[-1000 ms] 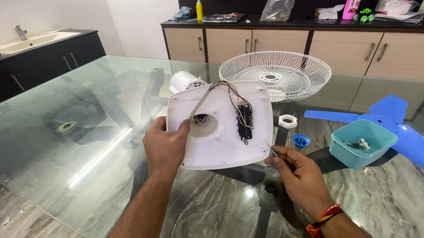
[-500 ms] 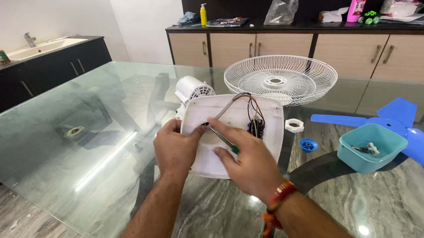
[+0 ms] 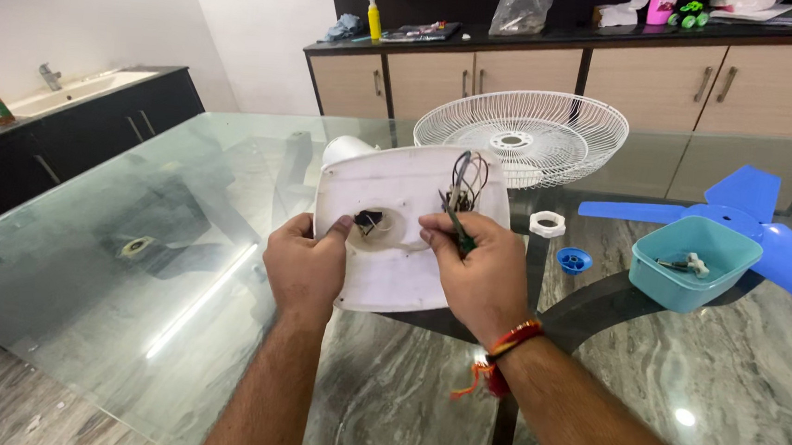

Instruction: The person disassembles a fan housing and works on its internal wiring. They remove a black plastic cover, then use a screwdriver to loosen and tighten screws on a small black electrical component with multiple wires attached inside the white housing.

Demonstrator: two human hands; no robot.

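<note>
My left hand [image 3: 305, 267] grips the left edge of a white plastic fan base panel [image 3: 401, 279], thumb near its round centre hole, tilting it up above the glass table [image 3: 133, 260]. Dark wires [image 3: 466, 176] hang from the panel's upper right. Over the panel's middle, my right hand [image 3: 476, 270] pinches a thin green-handled screwdriver [image 3: 458, 232], tip pointing up toward the wires. A red thread band circles my right wrist.
A white wire fan guard [image 3: 523, 134] lies behind the panel. A white ring nut [image 3: 547, 224] and a blue cap [image 3: 574, 260] sit to the right, beside a teal tub [image 3: 690, 266] holding small parts and a blue fan blade [image 3: 758, 229]. Cabinets stand behind; a sink counter is at left.
My right hand moved from the panel's lower right edge up onto its middle with the screwdriver. The panel now sits more upright and closer to me.
</note>
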